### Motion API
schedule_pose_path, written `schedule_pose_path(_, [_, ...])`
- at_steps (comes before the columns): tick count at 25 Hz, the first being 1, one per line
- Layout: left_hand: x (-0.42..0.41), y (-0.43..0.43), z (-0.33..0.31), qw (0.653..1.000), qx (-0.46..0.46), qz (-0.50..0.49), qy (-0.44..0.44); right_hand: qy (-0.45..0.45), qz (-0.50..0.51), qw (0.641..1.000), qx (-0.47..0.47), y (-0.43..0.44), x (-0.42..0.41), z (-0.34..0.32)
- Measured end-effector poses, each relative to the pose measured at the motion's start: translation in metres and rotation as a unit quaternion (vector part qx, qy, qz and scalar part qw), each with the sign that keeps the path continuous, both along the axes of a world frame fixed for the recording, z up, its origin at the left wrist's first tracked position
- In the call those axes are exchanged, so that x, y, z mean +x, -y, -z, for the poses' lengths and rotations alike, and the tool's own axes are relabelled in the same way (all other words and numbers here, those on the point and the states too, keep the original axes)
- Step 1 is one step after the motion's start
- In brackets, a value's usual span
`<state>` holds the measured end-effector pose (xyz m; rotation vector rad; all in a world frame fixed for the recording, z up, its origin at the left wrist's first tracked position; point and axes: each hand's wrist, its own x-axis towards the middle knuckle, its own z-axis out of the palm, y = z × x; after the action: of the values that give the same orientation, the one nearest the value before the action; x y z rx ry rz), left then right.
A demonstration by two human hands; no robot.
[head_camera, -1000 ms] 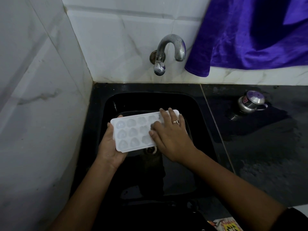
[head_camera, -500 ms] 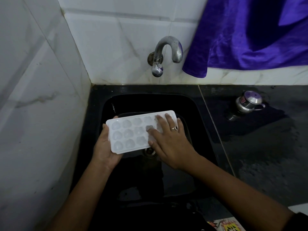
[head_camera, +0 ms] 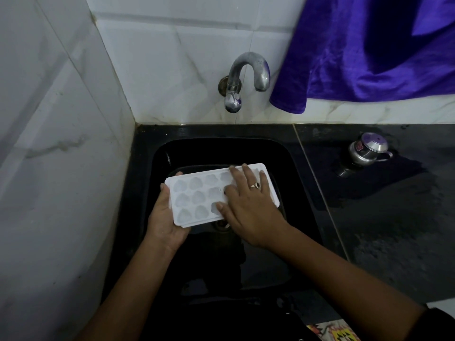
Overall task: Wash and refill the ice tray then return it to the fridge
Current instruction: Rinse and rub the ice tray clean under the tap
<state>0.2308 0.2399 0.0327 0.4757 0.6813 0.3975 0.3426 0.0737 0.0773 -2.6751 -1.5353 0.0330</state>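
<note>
A white ice tray [head_camera: 197,198] with heart-shaped cells is held level over the black sink [head_camera: 290,153]. My left hand [head_camera: 165,217] grips the tray's left end from below, thumb on its edge. My right hand [head_camera: 248,205], with a ring on one finger, lies flat on the tray's right half, fingers spread and touching the cells. The right part of the tray is hidden under that hand. A metal tap [head_camera: 243,77] juts from the tiled wall above the sink; no water is seen running.
A purple cloth [head_camera: 369,50] hangs over the wall at the upper right. A small steel lidded pot [head_camera: 369,150] stands on the wet black counter [head_camera: 394,217] right of the sink. White tiled walls close in the left and back.
My right hand's fingers have slid slightly over the tray's cells. The tray and my left hand stay at about the same place over the sink.
</note>
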Motion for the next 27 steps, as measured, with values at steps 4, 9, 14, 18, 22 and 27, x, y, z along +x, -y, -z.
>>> schedule_pose_path(4, [-0.003,-0.004,0.000,1.000,0.004,0.000,0.011,0.007,-0.004,1.000,0.012,0.010,0.010,-0.003])
schedule_pose_path(9, [-0.002,-0.003,0.004,1.000,-0.006,-0.004,0.003,0.004,-0.017,1.000,0.000,0.006,0.000,0.003])
schedule_pose_path(14, [-0.002,0.001,0.010,1.000,-0.015,0.018,0.015,-0.012,0.019,1.000,0.007,0.001,0.008,-0.003])
schedule_pose_path(18, [-0.006,-0.012,0.002,1.000,0.009,-0.009,0.009,-0.011,-0.024,1.000,-0.008,0.020,0.004,0.002])
schedule_pose_path(22, [-0.013,-0.020,0.002,1.000,0.003,-0.011,0.019,-0.029,0.008,1.000,-0.005,0.033,0.025,0.000])
schedule_pose_path(27, [-0.009,-0.007,-0.002,1.000,0.002,-0.002,0.017,-0.026,0.013,1.000,-0.006,0.023,0.016,0.003])
